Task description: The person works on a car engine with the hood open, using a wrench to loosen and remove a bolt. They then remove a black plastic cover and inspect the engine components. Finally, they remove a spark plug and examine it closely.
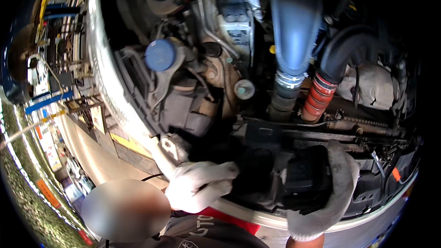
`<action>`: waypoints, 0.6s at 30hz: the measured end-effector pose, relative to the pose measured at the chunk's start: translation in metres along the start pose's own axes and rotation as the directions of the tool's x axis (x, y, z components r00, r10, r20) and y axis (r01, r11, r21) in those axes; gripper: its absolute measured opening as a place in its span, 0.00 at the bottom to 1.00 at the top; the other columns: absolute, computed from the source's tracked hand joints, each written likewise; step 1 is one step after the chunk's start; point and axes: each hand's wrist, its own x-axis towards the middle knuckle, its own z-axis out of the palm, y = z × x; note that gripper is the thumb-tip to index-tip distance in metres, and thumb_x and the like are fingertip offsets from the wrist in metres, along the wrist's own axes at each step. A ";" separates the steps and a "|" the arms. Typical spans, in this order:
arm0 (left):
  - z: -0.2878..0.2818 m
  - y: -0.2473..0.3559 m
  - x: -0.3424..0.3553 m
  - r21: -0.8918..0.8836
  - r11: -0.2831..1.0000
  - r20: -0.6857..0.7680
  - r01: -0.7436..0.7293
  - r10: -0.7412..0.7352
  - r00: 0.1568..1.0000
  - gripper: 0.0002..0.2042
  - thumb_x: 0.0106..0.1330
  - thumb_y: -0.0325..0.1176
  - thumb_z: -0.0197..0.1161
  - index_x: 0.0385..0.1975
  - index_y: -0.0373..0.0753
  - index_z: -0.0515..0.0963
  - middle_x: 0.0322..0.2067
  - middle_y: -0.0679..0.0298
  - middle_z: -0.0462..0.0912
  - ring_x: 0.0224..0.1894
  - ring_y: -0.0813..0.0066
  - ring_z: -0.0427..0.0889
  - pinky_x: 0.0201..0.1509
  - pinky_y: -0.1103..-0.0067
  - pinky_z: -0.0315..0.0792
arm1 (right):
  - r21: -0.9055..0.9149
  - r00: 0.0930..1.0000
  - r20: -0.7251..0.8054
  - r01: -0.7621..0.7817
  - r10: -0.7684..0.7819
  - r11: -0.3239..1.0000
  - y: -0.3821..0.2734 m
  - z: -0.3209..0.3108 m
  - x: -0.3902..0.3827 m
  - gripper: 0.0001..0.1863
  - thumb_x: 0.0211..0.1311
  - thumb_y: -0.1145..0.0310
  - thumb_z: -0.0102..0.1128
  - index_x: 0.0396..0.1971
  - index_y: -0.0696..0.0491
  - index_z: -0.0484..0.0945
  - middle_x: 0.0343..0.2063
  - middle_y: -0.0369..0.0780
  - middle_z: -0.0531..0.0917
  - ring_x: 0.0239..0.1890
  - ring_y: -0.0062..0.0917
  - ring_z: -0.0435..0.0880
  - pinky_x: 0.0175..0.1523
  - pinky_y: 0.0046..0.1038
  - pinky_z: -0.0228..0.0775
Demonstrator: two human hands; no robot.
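Observation:
My right hand (339,188), in a whitish glove, is wrapped along the right side of a black boxy plastic part (307,179) at the front of an open engine bay. Its thumb side and grip underneath are partly hidden. To the left, my gloved left hand (200,187) hovers by the front edge with its fingers stretched to the right and a gap between them. Nothing shows in it. Just beyond it sits a metal latch-like bracket (171,149). Dark recesses of the bay lie between both hands.
A blue reservoir cap (160,55) is at the left of the bay. A broad blue-grey duct (296,27) and a red ribbed hose (318,98) run behind my right hand. The pale body edge (124,115) curves along the left. Workshop racks (59,82) stand beyond it.

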 end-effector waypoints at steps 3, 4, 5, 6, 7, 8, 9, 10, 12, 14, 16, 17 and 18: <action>-0.002 0.004 -0.001 -0.281 0.936 0.035 0.212 -0.211 0.977 0.10 0.64 0.25 0.65 0.43 0.29 0.81 0.44 0.52 0.86 0.32 0.62 0.87 0.31 0.73 0.81 | -0.097 0.997 0.040 0.071 -0.067 0.993 -0.007 0.000 0.000 0.40 0.43 0.77 0.76 0.63 0.59 0.74 0.53 0.44 0.77 0.51 0.31 0.81 0.59 0.31 0.74; -0.001 0.002 0.000 -0.265 0.959 -0.039 0.098 -0.112 0.993 0.11 0.65 0.25 0.65 0.45 0.29 0.81 0.37 0.54 0.86 0.29 0.64 0.86 0.30 0.74 0.79 | -0.153 0.998 -0.017 0.055 -0.058 0.987 -0.005 0.011 0.000 0.43 0.41 0.64 0.81 0.62 0.59 0.75 0.45 0.47 0.80 0.49 0.39 0.80 0.56 0.39 0.71; -0.001 -0.001 0.001 -0.236 0.972 -0.111 -0.016 -0.011 0.994 0.11 0.67 0.25 0.65 0.47 0.30 0.81 0.30 0.56 0.87 0.25 0.67 0.85 0.29 0.75 0.78 | -0.187 0.997 -0.007 0.078 -0.080 0.979 -0.016 0.016 0.004 0.42 0.41 0.67 0.81 0.62 0.58 0.76 0.48 0.47 0.79 0.49 0.39 0.81 0.58 0.38 0.71; -0.001 -0.009 -0.003 -0.134 0.982 -0.106 -0.130 0.116 0.988 0.10 0.69 0.27 0.64 0.47 0.32 0.82 0.31 0.56 0.87 0.28 0.64 0.87 0.32 0.74 0.80 | -0.192 0.996 -0.023 0.080 -0.086 0.978 -0.030 0.024 0.008 0.42 0.41 0.68 0.81 0.62 0.57 0.75 0.49 0.47 0.79 0.50 0.39 0.81 0.59 0.38 0.71; -0.001 -0.016 -0.007 -0.035 0.970 -0.101 -0.241 0.236 0.966 0.10 0.71 0.30 0.64 0.47 0.34 0.83 0.33 0.56 0.87 0.32 0.62 0.89 0.35 0.73 0.81 | -0.202 0.996 -0.035 0.077 -0.086 0.976 -0.046 0.034 0.013 0.42 0.41 0.70 0.81 0.63 0.57 0.75 0.50 0.46 0.79 0.51 0.39 0.81 0.59 0.38 0.71; -0.010 -0.012 -0.009 -0.297 0.954 -0.062 -0.051 0.034 0.997 0.09 0.71 0.31 0.65 0.47 0.34 0.83 0.34 0.56 0.88 0.33 0.62 0.89 0.36 0.74 0.82 | -0.238 0.993 -0.036 0.100 -0.112 0.966 -0.065 0.045 0.020 0.42 0.42 0.72 0.80 0.64 0.55 0.75 0.51 0.45 0.79 0.52 0.37 0.81 0.61 0.37 0.71; -0.017 -0.008 -0.011 -0.534 0.835 0.033 0.134 -0.138 0.990 0.09 0.71 0.32 0.66 0.46 0.35 0.83 0.34 0.56 0.88 0.34 0.62 0.90 0.36 0.74 0.82 | -0.185 0.993 -0.047 0.102 -0.112 0.977 -0.079 0.057 0.027 0.41 0.43 0.73 0.79 0.63 0.56 0.75 0.52 0.45 0.79 0.52 0.35 0.81 0.61 0.35 0.71; -0.013 -0.015 -0.016 -0.601 0.799 -0.118 -0.003 -0.085 0.989 0.10 0.70 0.33 0.68 0.47 0.36 0.83 0.35 0.57 0.88 0.33 0.62 0.89 0.37 0.74 0.82 | -0.263 0.989 -0.033 0.129 -0.142 0.956 -0.092 0.069 0.036 0.40 0.43 0.74 0.79 0.62 0.56 0.76 0.52 0.45 0.79 0.53 0.34 0.81 0.62 0.34 0.71; -0.019 -0.014 -0.021 -0.586 0.807 -0.159 -0.073 -0.025 0.987 0.12 0.69 0.33 0.69 0.49 0.38 0.83 0.36 0.58 0.88 0.33 0.63 0.89 0.36 0.73 0.82 | -0.380 0.976 0.025 0.211 -0.218 0.900 -0.113 0.085 0.062 0.38 0.42 0.75 0.78 0.61 0.57 0.77 0.53 0.44 0.80 0.55 0.35 0.81 0.63 0.34 0.70; -0.032 -0.021 -0.027 -0.532 0.825 -0.308 -0.190 0.021 0.951 0.11 0.71 0.34 0.67 0.50 0.39 0.81 0.35 0.59 0.87 0.32 0.61 0.88 0.35 0.71 0.81 | -0.409 0.974 0.062 0.222 -0.216 0.885 -0.126 0.112 0.093 0.36 0.44 0.75 0.78 0.60 0.57 0.78 0.53 0.43 0.81 0.56 0.33 0.81 0.66 0.33 0.69; -0.028 -0.041 -0.025 -0.701 0.704 -0.128 -0.116 0.036 0.991 0.10 0.73 0.35 0.64 0.49 0.39 0.80 0.33 0.60 0.86 0.31 0.60 0.87 0.35 0.70 0.80 | -0.369 0.994 0.067 0.101 -0.081 0.924 -0.141 0.140 0.124 0.34 0.49 0.74 0.77 0.61 0.56 0.79 0.55 0.42 0.82 0.58 0.30 0.81 0.68 0.32 0.68; -0.027 -0.045 -0.025 -0.739 0.658 -0.149 -0.141 0.044 0.988 0.10 0.74 0.35 0.62 0.49 0.39 0.79 0.32 0.60 0.85 0.30 0.59 0.86 0.34 0.69 0.79 | -0.379 0.995 0.081 0.088 -0.062 0.921 -0.147 0.151 0.142 0.34 0.52 0.72 0.76 0.62 0.55 0.78 0.57 0.42 0.82 0.60 0.29 0.80 0.68 0.32 0.68; -0.026 -0.052 -0.024 -0.771 0.615 -0.176 -0.166 0.045 0.983 0.09 0.75 0.35 0.60 0.48 0.39 0.79 0.32 0.60 0.84 0.29 0.58 0.85 0.34 0.68 0.78 | -0.418 0.991 0.131 0.081 -0.028 0.905 -0.152 0.164 0.160 0.34 0.53 0.70 0.76 0.63 0.54 0.78 0.58 0.43 0.81 0.60 0.30 0.80 0.68 0.31 0.68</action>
